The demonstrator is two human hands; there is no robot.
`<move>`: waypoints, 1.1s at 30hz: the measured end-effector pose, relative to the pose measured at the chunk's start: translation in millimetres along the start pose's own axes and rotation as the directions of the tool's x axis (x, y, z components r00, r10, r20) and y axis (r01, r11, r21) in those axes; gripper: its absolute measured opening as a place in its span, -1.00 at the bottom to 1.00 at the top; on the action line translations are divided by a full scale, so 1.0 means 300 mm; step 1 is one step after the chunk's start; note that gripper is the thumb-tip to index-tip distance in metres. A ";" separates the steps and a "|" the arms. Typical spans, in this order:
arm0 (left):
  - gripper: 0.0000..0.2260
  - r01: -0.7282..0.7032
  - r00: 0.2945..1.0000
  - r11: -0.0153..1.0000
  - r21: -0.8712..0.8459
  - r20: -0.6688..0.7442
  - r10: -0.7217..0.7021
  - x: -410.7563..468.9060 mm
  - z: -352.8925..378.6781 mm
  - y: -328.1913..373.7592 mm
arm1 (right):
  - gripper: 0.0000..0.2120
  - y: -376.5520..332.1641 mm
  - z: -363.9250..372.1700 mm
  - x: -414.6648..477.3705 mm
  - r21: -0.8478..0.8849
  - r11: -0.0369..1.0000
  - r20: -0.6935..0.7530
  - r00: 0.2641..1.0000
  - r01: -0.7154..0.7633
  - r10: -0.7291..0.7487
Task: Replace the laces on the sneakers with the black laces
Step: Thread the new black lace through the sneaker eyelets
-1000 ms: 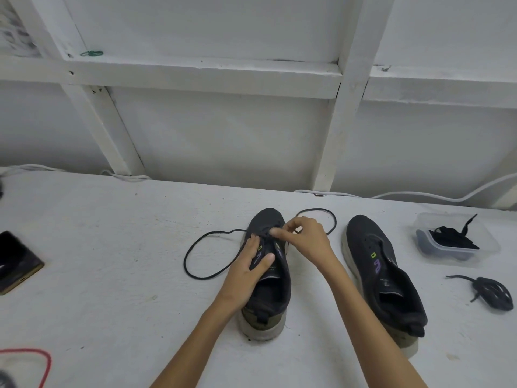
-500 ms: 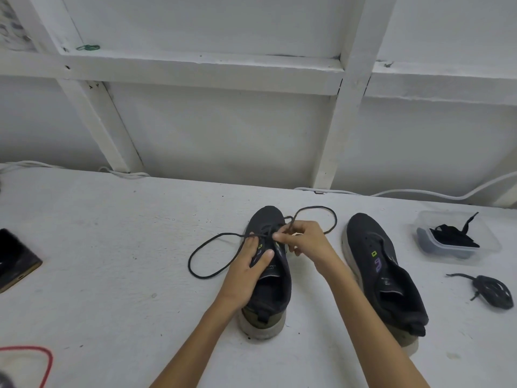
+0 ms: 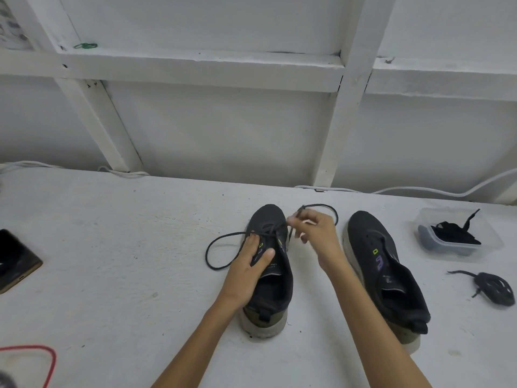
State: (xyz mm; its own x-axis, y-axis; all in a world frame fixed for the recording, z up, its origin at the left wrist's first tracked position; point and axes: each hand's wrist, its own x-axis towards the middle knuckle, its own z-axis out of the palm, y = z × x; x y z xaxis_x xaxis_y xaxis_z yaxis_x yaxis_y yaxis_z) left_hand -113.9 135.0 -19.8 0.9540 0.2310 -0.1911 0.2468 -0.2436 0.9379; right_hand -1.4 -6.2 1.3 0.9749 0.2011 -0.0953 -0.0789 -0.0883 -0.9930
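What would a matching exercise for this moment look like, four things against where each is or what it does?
Things:
1. left hand
2. right hand
3. plastic tub
4. phone

States:
a. holds spare black laces
b. pinches the lace between its fingers
c. lies at the left edge of the table
d. rests on the half-laced sneaker

Pairs: 1-d, 2-b, 3-a, 4-c

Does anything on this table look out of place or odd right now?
Only mildly: a tangled dark lace lies loose on the table, outside the clear container holding black laces. Nothing looks spilled or damaged.
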 end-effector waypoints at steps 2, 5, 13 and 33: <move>-0.47 0.000 1.000 1.000 -0.019 -0.005 0.000 -0.001 0.000 -0.001 | -0.92 -0.039 -0.038 0.027 0.304 0.953 -0.134 0.990 0.011 0.031; -0.46 0.007 1.000 1.000 -0.013 -0.009 -0.007 -0.002 0.002 0.002 | -0.92 -0.066 -0.069 0.039 0.554 0.832 -0.108 0.989 -0.028 0.105; -0.46 0.010 1.000 1.000 0.026 -0.008 -0.010 0.000 0.002 0.006 | -0.81 0.028 0.020 -0.033 -0.075 0.997 0.092 0.995 -0.028 0.035; -0.44 0.024 1.000 1.000 0.017 -0.007 -0.024 -0.001 0.003 0.006 | -0.87 -0.041 -0.039 0.029 0.284 0.959 -0.355 0.931 0.018 0.088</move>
State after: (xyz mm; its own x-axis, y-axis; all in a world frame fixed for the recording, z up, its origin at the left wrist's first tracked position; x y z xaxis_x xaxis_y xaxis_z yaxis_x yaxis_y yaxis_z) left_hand -113.5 133.6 -18.4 0.9467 0.2430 -0.2112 0.2722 -0.2537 0.9282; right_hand 10.5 -14.7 13.5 0.9743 -0.1673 -0.1508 -0.1170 0.1962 -0.9736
